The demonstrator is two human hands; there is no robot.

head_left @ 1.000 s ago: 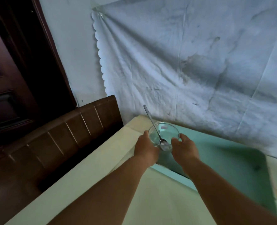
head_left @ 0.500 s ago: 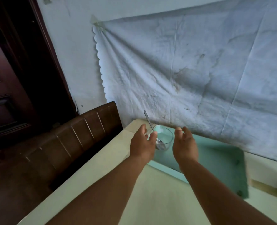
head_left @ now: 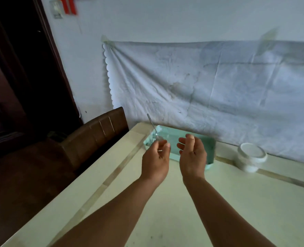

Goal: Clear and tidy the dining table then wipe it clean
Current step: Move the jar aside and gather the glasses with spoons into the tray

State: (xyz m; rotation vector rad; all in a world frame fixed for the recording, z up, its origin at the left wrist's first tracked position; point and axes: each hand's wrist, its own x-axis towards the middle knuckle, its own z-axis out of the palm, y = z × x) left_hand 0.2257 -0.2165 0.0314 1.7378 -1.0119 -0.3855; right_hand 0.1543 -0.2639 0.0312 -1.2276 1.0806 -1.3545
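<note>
Both grips empty: left hand (head_left: pixel 155 160) loosely curled, right hand (head_left: pixel 192 154) spread, near the glass bowl (head_left: pixel 152 139) holding a spoon (head_left: pixel 152 124).

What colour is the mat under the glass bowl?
Light teal mat, seen in the head view.

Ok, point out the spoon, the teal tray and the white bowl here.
spoon (head_left: pixel 151 122), head view, on its bare handle.
teal tray (head_left: pixel 174 136), head view, on its bare floor.
white bowl (head_left: pixel 251 157), head view, on its outer wall.
</note>
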